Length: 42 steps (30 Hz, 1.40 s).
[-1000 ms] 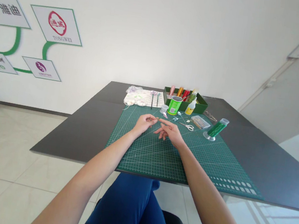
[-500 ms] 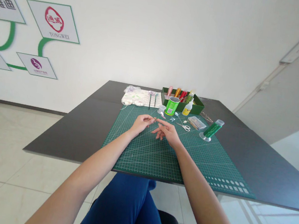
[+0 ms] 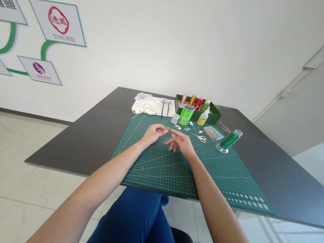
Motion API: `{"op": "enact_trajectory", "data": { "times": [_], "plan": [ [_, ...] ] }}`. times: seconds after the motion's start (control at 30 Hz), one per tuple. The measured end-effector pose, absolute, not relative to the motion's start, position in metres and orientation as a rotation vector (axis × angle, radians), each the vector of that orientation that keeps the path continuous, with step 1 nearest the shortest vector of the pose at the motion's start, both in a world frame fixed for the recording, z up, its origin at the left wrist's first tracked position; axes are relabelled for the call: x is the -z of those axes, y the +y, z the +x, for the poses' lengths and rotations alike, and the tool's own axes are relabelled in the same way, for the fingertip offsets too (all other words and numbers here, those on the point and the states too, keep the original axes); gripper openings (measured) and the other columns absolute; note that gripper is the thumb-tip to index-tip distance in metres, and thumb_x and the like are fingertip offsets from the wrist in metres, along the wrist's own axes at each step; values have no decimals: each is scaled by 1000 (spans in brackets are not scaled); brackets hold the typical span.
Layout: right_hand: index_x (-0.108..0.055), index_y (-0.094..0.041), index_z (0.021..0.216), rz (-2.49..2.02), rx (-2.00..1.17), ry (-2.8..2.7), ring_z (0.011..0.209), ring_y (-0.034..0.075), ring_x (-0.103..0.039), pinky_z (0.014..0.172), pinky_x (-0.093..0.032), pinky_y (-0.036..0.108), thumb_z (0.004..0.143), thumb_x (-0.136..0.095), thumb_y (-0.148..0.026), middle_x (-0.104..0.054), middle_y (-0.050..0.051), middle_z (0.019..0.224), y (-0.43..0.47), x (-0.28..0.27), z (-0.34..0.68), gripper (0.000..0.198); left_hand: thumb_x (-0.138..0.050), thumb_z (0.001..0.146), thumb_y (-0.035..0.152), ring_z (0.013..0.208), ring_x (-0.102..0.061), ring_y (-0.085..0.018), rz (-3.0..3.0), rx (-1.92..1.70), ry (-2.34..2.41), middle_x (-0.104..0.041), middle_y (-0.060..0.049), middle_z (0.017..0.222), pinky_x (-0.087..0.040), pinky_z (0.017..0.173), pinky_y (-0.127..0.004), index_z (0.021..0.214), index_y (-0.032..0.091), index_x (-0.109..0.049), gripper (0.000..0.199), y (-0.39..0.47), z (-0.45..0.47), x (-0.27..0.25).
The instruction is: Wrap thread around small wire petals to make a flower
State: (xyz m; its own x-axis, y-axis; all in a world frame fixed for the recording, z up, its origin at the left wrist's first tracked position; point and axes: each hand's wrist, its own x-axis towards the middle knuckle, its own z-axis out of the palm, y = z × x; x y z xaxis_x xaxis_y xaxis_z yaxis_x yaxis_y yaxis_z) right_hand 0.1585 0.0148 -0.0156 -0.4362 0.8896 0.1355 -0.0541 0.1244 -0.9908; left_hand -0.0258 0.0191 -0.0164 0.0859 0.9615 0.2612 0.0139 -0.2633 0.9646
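Both hands meet over the green cutting mat, near its middle. My left hand is closed in a pinch, thumb against index finger, on something thin and dark too small to name. From the other side, my right hand reaches its index fingertip to the same spot. The right thumb lies close under that index finger, while the other fingers hang loosely apart. Whatever the right hand grips is too small to make out. Just beyond the hands lie white-handled scissors and small pale petal-like pieces.
A green spool of thread stands at the right, beside a clear plastic case. Behind are a green can, a glue bottle and a dark green box with coloured spools. Two stemmed pieces lie on a white pad.
Both hands hold nearly the same pose at the same spot. Only a very slight shift of the camera view shows.
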Motion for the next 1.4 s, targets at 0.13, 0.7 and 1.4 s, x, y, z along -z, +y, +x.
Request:
{"op": "enact_trajectory", "data": {
  "times": [0.13,0.7,1.4],
  "plan": [
    [-57,-11,140,-841,-1434,-1575,46,14,-64,40,-42,21,82,-69,-52,-78,10,76,15,16,159,71,-76,74,41,52,-47,-10,1467,-1325,1016,-52,3,54,-36,53,-23,80,15,-68,29,18,-25,16],
    [-58,-11,137,-828,-1437,-1569,46,15,-64,40,-43,21,82,-70,-53,-78,11,77,17,19,160,70,-79,74,41,52,-46,-10,1476,-1318,998,-54,3,55,-35,55,-24,81,14,-68,29,18,-26,15],
    [-58,-13,138,-836,-1445,-1554,47,15,-64,40,-43,22,83,-69,-54,-78,10,76,18,20,162,69,-79,72,41,59,-49,-11,1394,-1308,960,-60,0,62,-39,59,-25,84,14,-71,30,18,-25,13]
  ]
}}
